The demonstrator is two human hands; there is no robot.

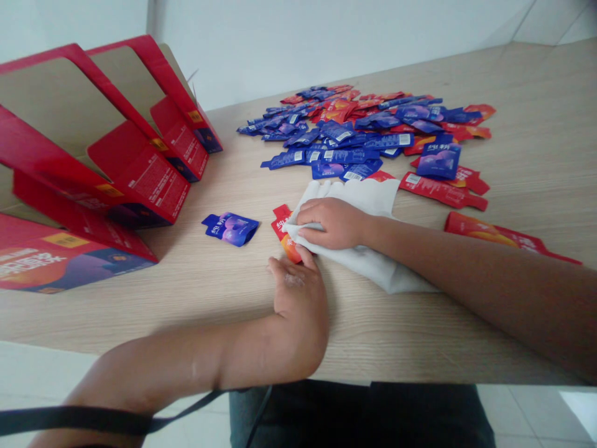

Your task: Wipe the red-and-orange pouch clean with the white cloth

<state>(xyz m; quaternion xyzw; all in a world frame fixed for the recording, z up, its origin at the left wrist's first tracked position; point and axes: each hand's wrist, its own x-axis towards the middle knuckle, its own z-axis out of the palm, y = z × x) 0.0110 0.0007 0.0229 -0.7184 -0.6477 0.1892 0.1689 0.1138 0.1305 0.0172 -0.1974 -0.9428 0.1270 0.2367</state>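
A red-and-orange pouch (282,223) lies on the table, partly covered by a white cloth (377,196). My right hand (333,221) presses down on that cloth, its fingers bunched into a fold over the pouch. Bent at the wrist, my left hand (298,286) holds the pouch's near end, with thumb and fingertips at its edge. To the left of both hands, a blue-purple pouch (232,229) lies flat by itself. The cloth spreads rightward beneath my right forearm.
Several open red boxes (156,171) stand along the left side. A heap of blue and red pouches (345,134) spreads across the back, near the wall. Single red pouches (443,190) lie at right, one (494,233) beside my right forearm. A dark strap (74,420) crosses my left arm.
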